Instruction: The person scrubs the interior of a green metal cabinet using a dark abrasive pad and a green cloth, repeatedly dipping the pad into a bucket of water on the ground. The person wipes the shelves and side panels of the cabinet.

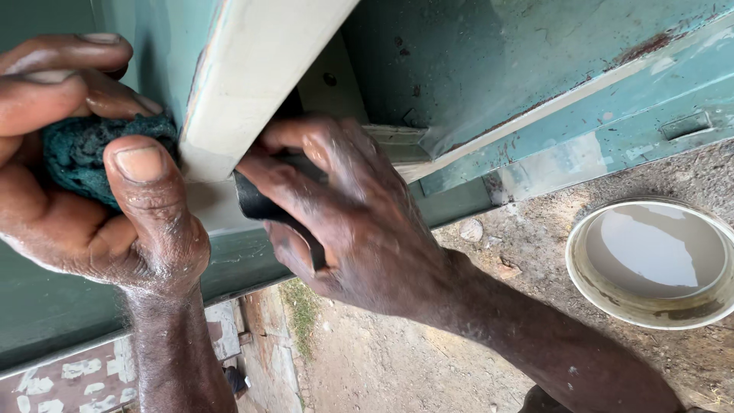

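Note:
My left hand (92,176) grips a dark green scouring pad (80,149) and presses it against the side of a pale cream metal bar (252,69) that crosses the top of the view. My right hand (344,214) wraps around a dark, tube-like object (256,203) just under the end of that bar, fingers curled over it. Both hands are wet and close together, with the bar's end between them. Behind them stands a worn teal painted metal panel (489,69) with rust spots and flaking paint.
A round white bowl (585,283) holding cloudy water sits on sandy ground at the right. Bare dirt with small stones (472,229) and a strip of grass (302,306) lies below. Part of a patterned surface shows at the bottom left.

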Demonstrator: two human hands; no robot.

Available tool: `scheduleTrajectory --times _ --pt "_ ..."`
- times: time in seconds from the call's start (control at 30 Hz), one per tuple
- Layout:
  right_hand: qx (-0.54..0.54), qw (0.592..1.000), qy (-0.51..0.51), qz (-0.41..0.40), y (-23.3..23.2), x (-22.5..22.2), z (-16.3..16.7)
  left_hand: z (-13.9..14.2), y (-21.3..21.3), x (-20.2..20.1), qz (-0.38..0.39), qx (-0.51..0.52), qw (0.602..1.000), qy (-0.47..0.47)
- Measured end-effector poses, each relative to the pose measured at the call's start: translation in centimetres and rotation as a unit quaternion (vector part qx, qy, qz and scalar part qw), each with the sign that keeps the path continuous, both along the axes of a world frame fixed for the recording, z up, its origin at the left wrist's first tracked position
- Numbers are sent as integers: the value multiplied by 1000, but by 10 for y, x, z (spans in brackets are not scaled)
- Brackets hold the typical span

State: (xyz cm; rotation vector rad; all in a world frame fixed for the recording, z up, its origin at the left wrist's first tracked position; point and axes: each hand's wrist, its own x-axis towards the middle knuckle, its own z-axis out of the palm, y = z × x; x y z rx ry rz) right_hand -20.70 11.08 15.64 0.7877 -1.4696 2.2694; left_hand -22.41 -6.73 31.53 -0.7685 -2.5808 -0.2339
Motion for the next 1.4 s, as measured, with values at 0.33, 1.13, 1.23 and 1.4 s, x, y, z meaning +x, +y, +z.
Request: scheduleTrajectory --times 0.33,1.13,1.23,1.4 --pt "91 996 9 -3 18 9 -32 -4 9 -1 -14 14 1000 -15" --pt "-220 896 -297 -245 -81 8 113 12 69 -2 0 330 928 -175" --pt "-113 876 -263 -387 -18 -33 104 8 63 -8 -42 320 928 -188" --pt "-214 898 -144 -356 -16 -37 80 -4 51 -12 -71 293 938 -170"
